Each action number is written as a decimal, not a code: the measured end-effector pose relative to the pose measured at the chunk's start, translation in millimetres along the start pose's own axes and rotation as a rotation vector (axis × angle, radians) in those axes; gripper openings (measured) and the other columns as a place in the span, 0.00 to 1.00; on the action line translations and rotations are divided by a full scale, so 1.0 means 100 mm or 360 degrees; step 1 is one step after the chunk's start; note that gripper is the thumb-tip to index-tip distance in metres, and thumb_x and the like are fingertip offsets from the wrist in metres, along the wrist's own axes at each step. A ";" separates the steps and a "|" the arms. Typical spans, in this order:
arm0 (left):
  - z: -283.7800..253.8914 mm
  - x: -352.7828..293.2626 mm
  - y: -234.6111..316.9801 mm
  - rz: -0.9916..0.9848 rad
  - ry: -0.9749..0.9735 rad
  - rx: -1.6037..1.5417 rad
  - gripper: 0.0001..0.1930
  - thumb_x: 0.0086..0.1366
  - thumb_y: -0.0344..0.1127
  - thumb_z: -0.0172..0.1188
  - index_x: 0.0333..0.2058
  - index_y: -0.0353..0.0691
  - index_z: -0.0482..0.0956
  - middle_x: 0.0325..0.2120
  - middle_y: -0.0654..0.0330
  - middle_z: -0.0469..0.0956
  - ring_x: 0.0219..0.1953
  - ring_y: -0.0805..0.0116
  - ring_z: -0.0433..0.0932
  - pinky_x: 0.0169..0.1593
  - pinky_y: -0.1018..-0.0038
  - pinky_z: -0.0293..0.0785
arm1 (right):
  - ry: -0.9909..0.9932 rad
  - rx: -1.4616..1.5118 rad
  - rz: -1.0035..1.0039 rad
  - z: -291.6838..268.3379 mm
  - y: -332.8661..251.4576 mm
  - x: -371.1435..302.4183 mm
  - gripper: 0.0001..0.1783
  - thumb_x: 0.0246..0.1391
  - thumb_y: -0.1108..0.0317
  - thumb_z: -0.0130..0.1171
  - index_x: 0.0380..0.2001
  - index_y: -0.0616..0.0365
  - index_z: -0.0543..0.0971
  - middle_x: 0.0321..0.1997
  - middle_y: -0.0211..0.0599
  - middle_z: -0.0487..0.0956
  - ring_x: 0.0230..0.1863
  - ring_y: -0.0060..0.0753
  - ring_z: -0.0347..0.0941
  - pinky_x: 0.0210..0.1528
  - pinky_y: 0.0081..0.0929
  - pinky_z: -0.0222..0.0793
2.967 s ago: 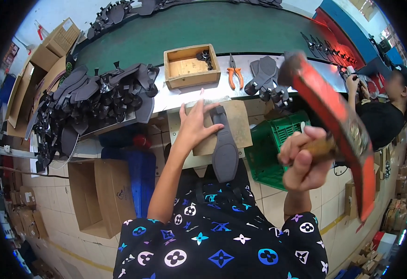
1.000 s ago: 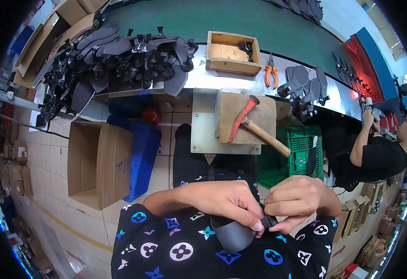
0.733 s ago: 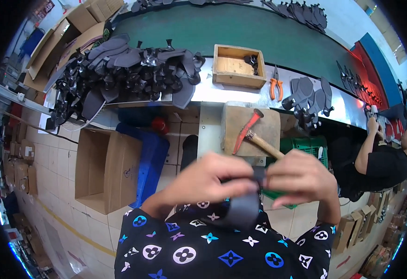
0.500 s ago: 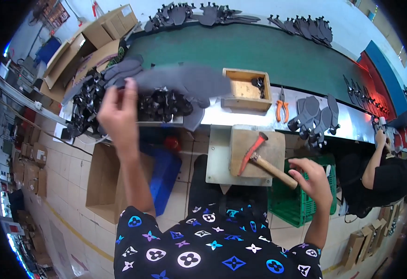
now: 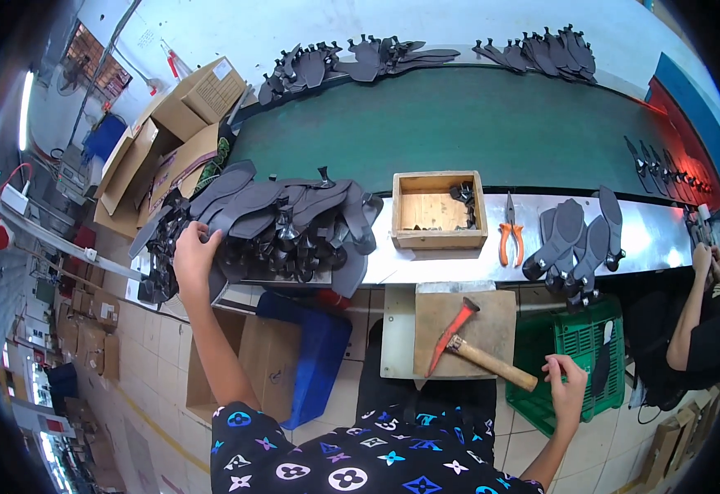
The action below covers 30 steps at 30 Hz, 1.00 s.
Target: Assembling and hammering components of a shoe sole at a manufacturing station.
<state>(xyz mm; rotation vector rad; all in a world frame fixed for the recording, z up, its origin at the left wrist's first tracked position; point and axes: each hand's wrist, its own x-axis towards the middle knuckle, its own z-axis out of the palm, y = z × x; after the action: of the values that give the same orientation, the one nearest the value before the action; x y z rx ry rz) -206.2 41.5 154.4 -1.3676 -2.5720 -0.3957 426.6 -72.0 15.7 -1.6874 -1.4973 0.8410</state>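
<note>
At the bench's left end, my left hand [image 5: 195,255] touches the edge of a heap of dark grey shoe soles [image 5: 253,206] with glossy black parts attached. Its thumb and index finger are apart, with nothing visible between them; the other fingers are partly hidden. My right hand [image 5: 566,385] hovers over the green crate's near edge, fingers loosely bent and apart, holding nothing. Just left of it, a hammer [image 5: 491,361] with a red head and wooden handle lies across a tan work block [image 5: 498,317].
On the metal ledge are a wooden box [image 5: 438,240] of small black parts, orange-handled pliers [image 5: 510,235] and more soles [image 5: 561,235]. Behind runs a green conveyor belt [image 5: 442,123]. Below stand a green crate [image 5: 533,412] and a blue bin [image 5: 314,362]. Another person [image 5: 689,346] works at right.
A blurred sole was in the air beside my left hand; now it is down among the heap. My left hand has come down to the heap's edge. The whole view has shifted.
</note>
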 end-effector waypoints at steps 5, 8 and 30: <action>0.03 0.17 0.67 0.0388 0.0435 0.0205 0.19 0.61 0.50 0.62 0.39 0.37 0.79 0.36 0.51 0.80 0.41 0.49 0.79 0.44 0.57 0.74 | 0.0069 -0.0033 0.0081 -0.07 0.09 0.08 0.08 0.62 0.71 0.55 0.35 0.66 0.80 0.28 0.38 0.80 0.23 0.23 0.73 0.26 0.20 0.68; 0.40 0.66 1.36 0.0613 0.0112 0.0077 0.21 0.64 0.52 0.56 0.33 0.36 0.79 0.34 0.48 0.80 0.40 0.49 0.80 0.43 0.57 0.75 | 0.0097 -0.0028 0.0106 -0.07 0.07 0.11 0.10 0.63 0.69 0.54 0.35 0.66 0.79 0.27 0.37 0.80 0.23 0.23 0.72 0.25 0.20 0.67; -0.11 1.71 1.27 0.0721 -0.0446 -0.0551 0.20 0.51 0.48 0.68 0.30 0.33 0.85 0.21 0.56 0.82 0.24 0.68 0.81 0.31 0.72 0.77 | 0.0220 0.0022 0.0111 -0.05 0.33 -0.03 0.13 0.66 0.67 0.51 0.35 0.68 0.79 0.23 0.35 0.78 0.20 0.19 0.69 0.22 0.19 0.64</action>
<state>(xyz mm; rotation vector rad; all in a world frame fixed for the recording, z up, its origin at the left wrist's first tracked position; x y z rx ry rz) -194.1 238.7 233.2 -2.2060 -2.3570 -0.6242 447.9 -78.0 -9.6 -1.7588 -1.3437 0.7529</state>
